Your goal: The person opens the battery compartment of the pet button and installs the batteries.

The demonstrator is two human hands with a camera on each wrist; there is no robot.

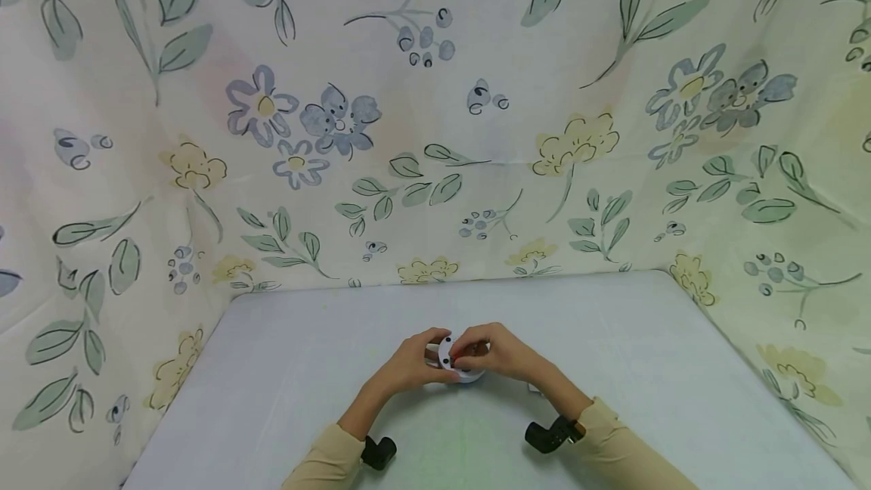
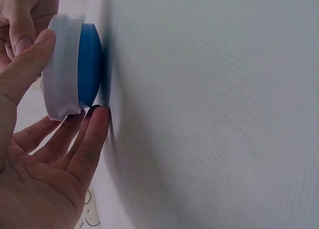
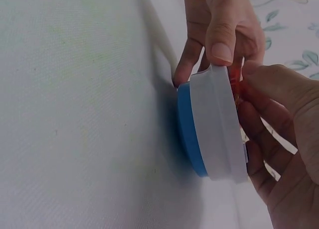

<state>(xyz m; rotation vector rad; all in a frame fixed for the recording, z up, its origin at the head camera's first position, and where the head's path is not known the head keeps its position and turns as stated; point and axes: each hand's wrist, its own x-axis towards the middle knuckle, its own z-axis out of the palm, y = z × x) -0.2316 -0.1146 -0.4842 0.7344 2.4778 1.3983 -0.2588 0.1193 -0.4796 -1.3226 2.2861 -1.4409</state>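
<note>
A round white object with a blue base (image 2: pixel 89 64) stands on or close over the table, white part (image 3: pixel 217 124) uppermost. Dark dots mark its white face (image 1: pixel 445 352) in the head view. My left hand (image 1: pixel 408 363) grips it from the left, thumb on the white rim and fingertips low by the blue base. Over the top face, my right hand (image 1: pixel 502 350) pinches a small red translucent piece (image 3: pixel 235 79) between thumb and fingers. Those fingers hide most of the red piece, and its exact kind cannot be told.
A small white item (image 1: pixel 534 389) lies on the white table (image 1: pixel 306 354), partly behind the right forearm. Black wrist cameras (image 1: pixel 378 452) sit on both wrists. Behind the table's far edge hangs a floral cloth (image 1: pixel 503 195).
</note>
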